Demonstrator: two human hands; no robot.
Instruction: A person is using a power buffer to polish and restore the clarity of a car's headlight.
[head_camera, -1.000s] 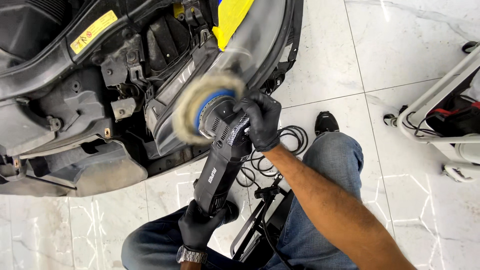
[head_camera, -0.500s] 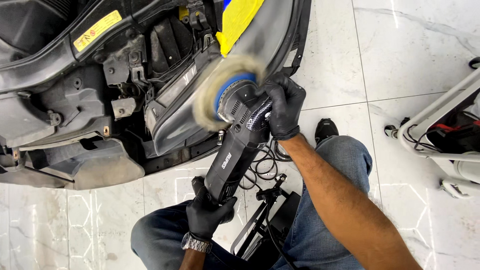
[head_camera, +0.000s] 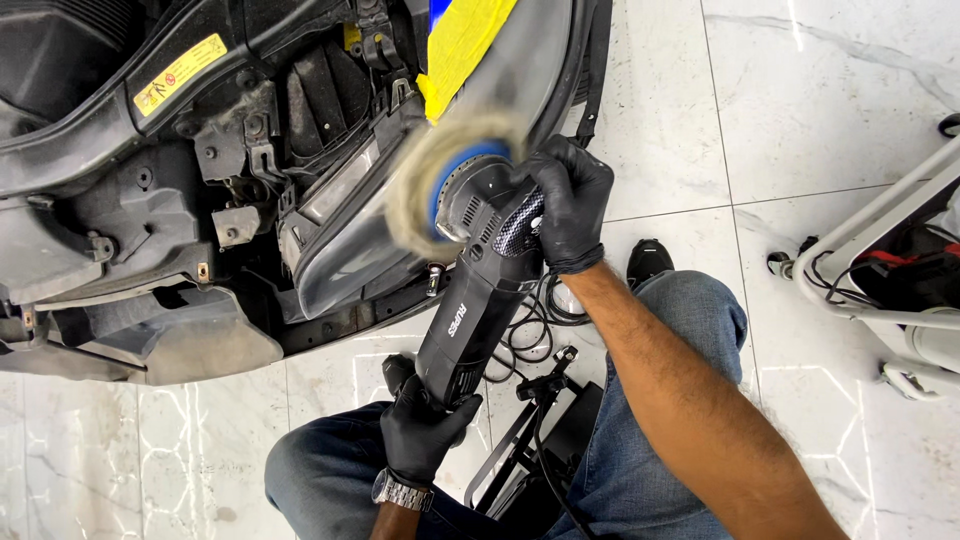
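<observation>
Against the headlight (head_camera: 350, 240), a black polisher's (head_camera: 480, 300) woolly pad blurs.

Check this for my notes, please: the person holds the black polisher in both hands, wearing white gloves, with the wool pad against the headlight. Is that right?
Not quite: the head view shows black gloves, not white, on the left hand and right hand. The rest stands: both hold the black polisher, its wool pad against the headlight.

A glossy white marble-tile floor (head_camera: 760, 110) with grey veins fills the right and bottom of the frame. A coiled black cable (head_camera: 530, 335) lies on it at centre, a black shoe (head_camera: 648, 262) just right, and a white wheeled cart (head_camera: 880, 260) stands at the right edge.
</observation>
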